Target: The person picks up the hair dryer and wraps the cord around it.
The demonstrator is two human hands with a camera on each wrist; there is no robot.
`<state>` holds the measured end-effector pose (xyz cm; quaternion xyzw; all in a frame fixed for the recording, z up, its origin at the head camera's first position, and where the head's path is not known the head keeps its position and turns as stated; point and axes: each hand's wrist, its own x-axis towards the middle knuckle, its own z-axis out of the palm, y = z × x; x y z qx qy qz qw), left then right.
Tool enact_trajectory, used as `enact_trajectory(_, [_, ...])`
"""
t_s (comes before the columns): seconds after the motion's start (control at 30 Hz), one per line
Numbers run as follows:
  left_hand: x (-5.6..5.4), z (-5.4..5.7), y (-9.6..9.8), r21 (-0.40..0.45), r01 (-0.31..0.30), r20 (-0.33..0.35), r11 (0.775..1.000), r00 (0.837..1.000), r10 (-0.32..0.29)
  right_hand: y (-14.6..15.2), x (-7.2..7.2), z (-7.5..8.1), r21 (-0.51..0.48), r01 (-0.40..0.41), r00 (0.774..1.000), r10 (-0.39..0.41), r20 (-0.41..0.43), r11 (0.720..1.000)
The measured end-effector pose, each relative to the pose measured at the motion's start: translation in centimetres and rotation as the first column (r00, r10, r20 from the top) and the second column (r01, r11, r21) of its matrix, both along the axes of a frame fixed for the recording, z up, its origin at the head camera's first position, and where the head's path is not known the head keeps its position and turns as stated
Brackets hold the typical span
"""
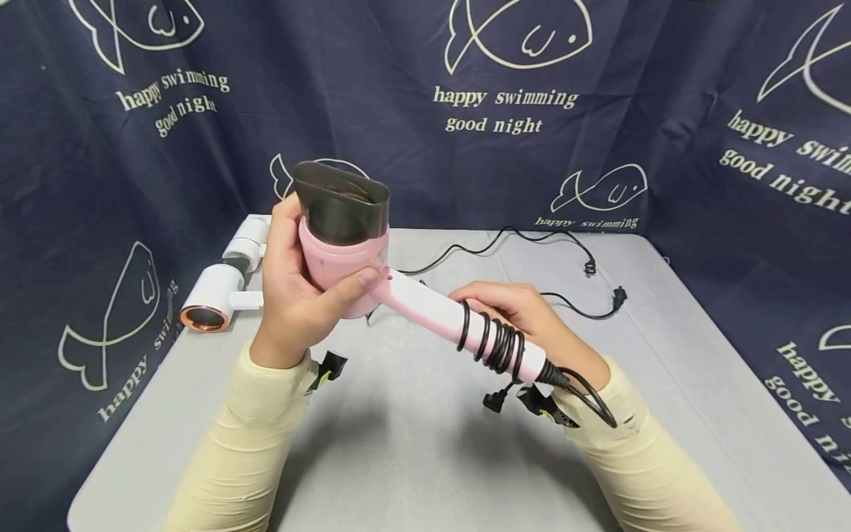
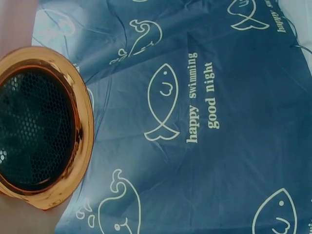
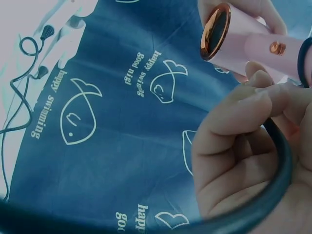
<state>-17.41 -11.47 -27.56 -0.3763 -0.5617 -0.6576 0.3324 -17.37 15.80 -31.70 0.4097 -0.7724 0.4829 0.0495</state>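
Note:
A pink and white hair dryer (image 1: pixel 419 295) with a black nozzle (image 1: pixel 346 210) is held up over the table, nozzle upward. My left hand (image 1: pixel 292 288) grips its barrel, thumb across the near side. Black cord (image 1: pixel 495 343) is wound in several turns around the handle, and its plug (image 1: pixel 494 400) hangs below. Behind the handle, my right hand (image 1: pixel 532 318) holds on with curled fingers, partly hidden in the head view. In the right wrist view, a cord loop (image 3: pixel 285 165) crosses the palm and passes under the fingers. The left wrist view shows the copper-rimmed rear grille (image 2: pixel 36 129).
Two white hair dryers lie at the table's left side, one with a copper ring (image 1: pixel 204 318), the other (image 1: pixel 246 244) behind it. Black cords (image 1: pixel 465 250) with two plugs (image 1: pixel 620 297) stretch across the back right. A dark blue fish-print curtain (image 1: pixel 399 96) surrounds the grey table (image 1: pixel 412 458).

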Motion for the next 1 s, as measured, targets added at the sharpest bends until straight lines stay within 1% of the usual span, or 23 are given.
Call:
enact_trajectory(0.1, [0.0,0.0,0.1,0.018,-0.014,0.003,1.0,1.0,0.014,-0.2,0.4,0.2,0.004,0.005,0.998,-0.005,0.059,1.0])
enact_trajectory(0.17, [0.0,0.0,0.2,0.033,-0.022,0.006,0.999,1.0,0.022,-0.4,0.7,0.4,0.025,0.018,0.999,-0.019,0.03,1.0])
enact_trajectory(0.23, [0.0,0.0,0.3,0.05,-0.042,0.008,0.998,0.999,0.041,-0.7,1.0,0.5,0.06,0.051,0.999,-0.05,-0.005,0.997])
enact_trajectory(0.3, [0.0,0.1,0.4,0.073,-0.065,0.003,0.995,0.998,0.065,-0.9,1.3,0.5,0.126,0.083,0.997,-0.082,-0.009,0.989])
enact_trajectory(0.33, [0.0,0.1,0.4,0.086,-0.079,0.001,0.993,0.997,0.079,-1.0,1.4,0.4,0.171,0.098,0.995,-0.1,0.003,0.98])
enact_trajectory(0.37, [0.0,0.2,0.4,0.097,-0.092,0.0,0.991,0.996,0.093,-1.0,1.5,0.2,0.205,0.108,0.992,-0.119,0.04,0.973])
enact_trajectory(0.43, [-0.1,0.2,0.4,0.114,-0.115,0.0,0.987,0.993,0.116,-0.9,1.7,0.0,0.241,0.11,0.987,-0.134,0.085,0.964])
enact_trajectory(0.5, [-0.1,0.3,0.4,0.125,-0.125,0.004,0.984,0.992,0.126,-0.8,1.8,-0.3,0.247,0.108,0.985,-0.138,0.105,0.963])
enact_trajectory(0.63, [-0.1,0.3,0.4,0.13,-0.149,0.014,0.98,0.989,0.149,-0.7,1.8,-0.4,0.206,0.121,0.991,-0.13,0.033,0.971])
enact_trajectory(0.7, [-0.1,0.3,0.5,0.131,-0.164,0.016,0.978,0.986,0.164,-0.7,1.8,-0.4,0.212,0.13,0.99,-0.137,0.016,0.968])
enact_trajectory(0.8, [-0.1,0.3,0.5,0.138,-0.187,0.016,0.973,0.982,0.187,-0.9,1.7,-0.4,0.187,0.118,0.993,-0.121,0.002,0.975])
enact_trajectory(0.93, [-0.2,0.2,0.4,0.148,-0.223,0.016,0.964,0.975,0.223,-1.3,1.4,-0.4,0.149,0.1,0.995,-0.102,0.008,0.984])
enact_trajectory(1.0, [-0.2,0.2,0.4,0.15,-0.236,0.015,0.96,0.971,0.237,-1.5,1.3,-0.5,0.141,0.111,0.994,-0.111,-0.008,0.984])
